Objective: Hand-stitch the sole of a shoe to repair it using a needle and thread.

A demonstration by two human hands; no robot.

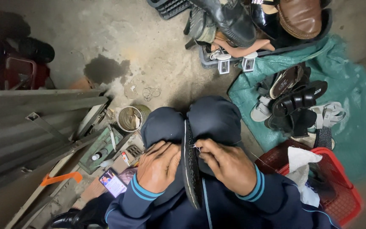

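Observation:
A dark shoe (190, 169) stands on edge between my knees, its textured sole rim facing up. My left hand (158, 166) presses flat against the shoe's left side, over my left knee. Just right of the sole edge, my right hand (227, 163) has its fingers pinched on a small metal needle (196, 147). A thin thread (262, 163) runs off to the right from that hand. Both sleeves are dark blue with light blue cuff stripes.
A red plastic basket (339, 186) with white cloth sits at lower right. Several sandals (295, 106) lie on a green tarp (356, 123). Shoes fill a crate (250, 25) at the top. A tin can (130, 118), a phone (112, 182) and tools lie left by metal sheets.

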